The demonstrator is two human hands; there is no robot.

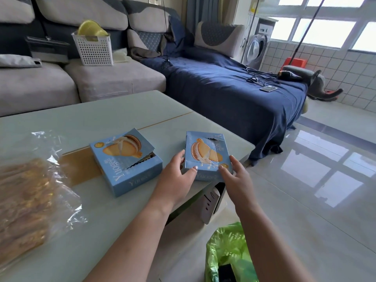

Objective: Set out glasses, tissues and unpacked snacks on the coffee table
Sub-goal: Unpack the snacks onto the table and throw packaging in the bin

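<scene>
I see my left hand (176,176) and right hand (236,176) grasping a light-blue cardboard biscuit box (206,154) at the pale glass coffee table's (114,110) right edge. A second, torn-open blue biscuit box (125,161) lies just left; open tabletop stretches behind both.

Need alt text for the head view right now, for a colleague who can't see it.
Both hands, left hand and right hand, grip a blue biscuit box at the coffee table edge. A second opened box and a clear snack bag lie to its left.
</scene>
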